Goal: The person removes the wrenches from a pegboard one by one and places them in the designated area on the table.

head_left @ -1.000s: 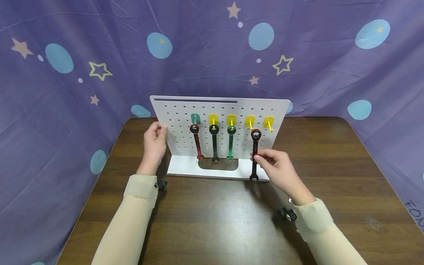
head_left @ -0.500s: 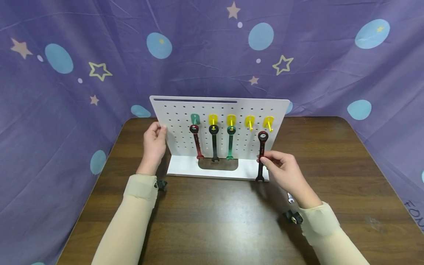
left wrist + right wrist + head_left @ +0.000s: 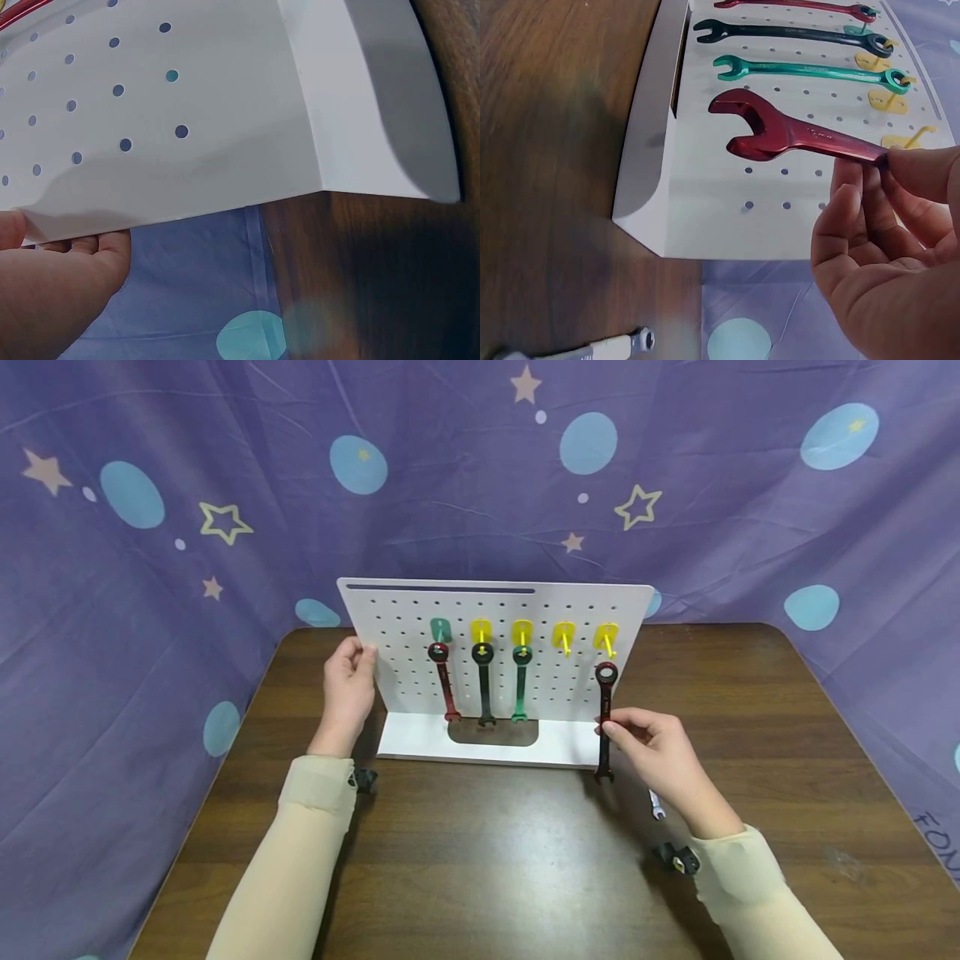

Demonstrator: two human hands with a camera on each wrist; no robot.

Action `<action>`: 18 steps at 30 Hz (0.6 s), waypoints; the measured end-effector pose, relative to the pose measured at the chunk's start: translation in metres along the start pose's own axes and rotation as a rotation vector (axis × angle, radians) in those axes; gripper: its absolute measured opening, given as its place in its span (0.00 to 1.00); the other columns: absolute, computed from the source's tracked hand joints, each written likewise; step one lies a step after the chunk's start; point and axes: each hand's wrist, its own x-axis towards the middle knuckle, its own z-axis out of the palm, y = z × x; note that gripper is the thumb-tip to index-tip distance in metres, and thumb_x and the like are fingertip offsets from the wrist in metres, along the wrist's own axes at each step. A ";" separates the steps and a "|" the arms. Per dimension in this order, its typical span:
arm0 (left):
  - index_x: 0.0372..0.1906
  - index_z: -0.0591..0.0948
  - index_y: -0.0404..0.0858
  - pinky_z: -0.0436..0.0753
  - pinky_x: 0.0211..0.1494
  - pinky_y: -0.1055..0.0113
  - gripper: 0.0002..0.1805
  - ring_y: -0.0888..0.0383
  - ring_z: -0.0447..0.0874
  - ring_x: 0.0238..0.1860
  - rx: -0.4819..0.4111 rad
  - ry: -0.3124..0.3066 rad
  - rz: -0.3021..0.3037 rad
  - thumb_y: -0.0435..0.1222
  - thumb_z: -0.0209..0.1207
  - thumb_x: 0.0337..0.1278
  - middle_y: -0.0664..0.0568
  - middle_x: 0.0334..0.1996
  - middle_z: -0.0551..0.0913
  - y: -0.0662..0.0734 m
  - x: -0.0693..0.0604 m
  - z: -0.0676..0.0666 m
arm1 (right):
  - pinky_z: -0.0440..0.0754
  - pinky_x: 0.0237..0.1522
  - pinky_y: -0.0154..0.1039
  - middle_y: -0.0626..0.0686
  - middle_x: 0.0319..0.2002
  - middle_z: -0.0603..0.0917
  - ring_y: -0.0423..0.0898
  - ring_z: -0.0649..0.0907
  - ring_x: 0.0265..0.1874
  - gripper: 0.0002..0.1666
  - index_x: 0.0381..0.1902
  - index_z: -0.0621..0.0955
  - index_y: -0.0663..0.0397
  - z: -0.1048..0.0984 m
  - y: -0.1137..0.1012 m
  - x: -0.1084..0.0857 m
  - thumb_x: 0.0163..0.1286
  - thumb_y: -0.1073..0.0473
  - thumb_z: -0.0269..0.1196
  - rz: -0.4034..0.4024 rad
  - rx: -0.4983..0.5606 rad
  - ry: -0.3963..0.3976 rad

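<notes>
My right hand (image 3: 663,756) pinches a dark red ratcheting combination wrench (image 3: 605,714) by its shank, ring end up, in front of the pegboard's right side. In the right wrist view its open-end jaw points left, and the fingers hide the ring end. My left hand (image 3: 349,685) grips the left edge of the white pegboard (image 3: 405,685), fingers behind it. Three wrenches hang by their ring ends: a red wrench (image 3: 446,685) on a green hook, a black wrench (image 3: 485,689) and a green wrench (image 3: 521,685) on yellow hooks. Two yellow hooks at the right, one here (image 3: 606,641), hold nothing.
A silver wrench (image 3: 611,349) lies on the wooden table (image 3: 480,860) right of the board, partly hidden by my right wrist in the head view. The board's white foot (image 3: 416,739) reaches toward me. Behind the table hangs a purple curtain (image 3: 465,502).
My right hand has moved right and slightly nearer with the dark red wrench, from below the fourth hook to below the rightmost one. My left hand stays on the board's edge.
</notes>
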 end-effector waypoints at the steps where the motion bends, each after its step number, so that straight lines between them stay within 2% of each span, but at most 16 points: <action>1: 0.53 0.80 0.27 0.66 0.30 0.69 0.12 0.59 0.66 0.29 0.004 -0.001 -0.001 0.31 0.51 0.78 0.31 0.31 0.72 0.000 0.000 0.000 | 0.80 0.34 0.30 0.54 0.38 0.88 0.52 0.84 0.34 0.07 0.43 0.87 0.63 -0.001 0.000 0.000 0.73 0.65 0.65 0.000 -0.012 0.004; 6: 0.53 0.79 0.28 0.66 0.30 0.69 0.12 0.59 0.66 0.29 0.014 -0.002 -0.007 0.31 0.51 0.78 0.30 0.33 0.73 0.000 0.000 0.000 | 0.78 0.31 0.31 0.53 0.36 0.88 0.45 0.82 0.31 0.07 0.42 0.88 0.62 -0.005 0.003 -0.003 0.73 0.64 0.65 0.015 -0.056 0.011; 9: 0.53 0.79 0.28 0.66 0.29 0.69 0.12 0.59 0.66 0.29 0.011 -0.003 -0.007 0.31 0.51 0.78 0.29 0.33 0.73 0.001 -0.001 0.000 | 0.78 0.32 0.31 0.54 0.36 0.88 0.46 0.82 0.31 0.07 0.43 0.88 0.63 -0.007 0.005 -0.004 0.73 0.63 0.65 0.022 -0.053 0.006; 18: 0.53 0.80 0.28 0.66 0.30 0.69 0.12 0.58 0.66 0.29 0.011 -0.005 -0.006 0.31 0.50 0.78 0.31 0.32 0.73 0.000 0.000 -0.001 | 0.79 0.33 0.31 0.54 0.37 0.88 0.54 0.85 0.34 0.09 0.44 0.87 0.64 -0.013 0.009 -0.009 0.74 0.63 0.65 0.044 -0.072 0.001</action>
